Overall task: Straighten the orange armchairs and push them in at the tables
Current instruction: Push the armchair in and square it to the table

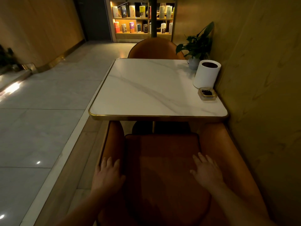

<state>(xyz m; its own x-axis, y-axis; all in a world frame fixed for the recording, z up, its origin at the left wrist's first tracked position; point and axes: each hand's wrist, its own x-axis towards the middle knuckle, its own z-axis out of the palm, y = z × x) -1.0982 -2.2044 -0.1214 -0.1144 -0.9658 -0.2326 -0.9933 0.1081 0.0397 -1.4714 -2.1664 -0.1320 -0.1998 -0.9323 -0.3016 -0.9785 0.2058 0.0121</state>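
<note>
- I look down over a near orange upholstered armchair [162,168] that faces a square white marble-look table with a brass rim [156,117].
- The front ends of its two rounded arms reach the near table edge; the seat cushion lies just short of it.
- My left hand [108,174] rests palm down on the chair's left arm, fingers spread and slightly curled over the padding, not clenched round anything.
- My right hand [206,172] lies flat and open, fingers spread, at the right edge of the seat cushion beside the right arm, gripping nothing.
- A second orange armchair [154,48] stands at the far side of the table, its curved back touching or just beside the far edge.
- On the table's right side, along the wall, sit a white cylindrical container [206,75], a small square glass ashtray [207,94] just in front of it, and a green potted plant [196,46] behind.
- A lit bookshelf [141,18] stands well beyond, across a pale tiled floor [40,111].
</note>
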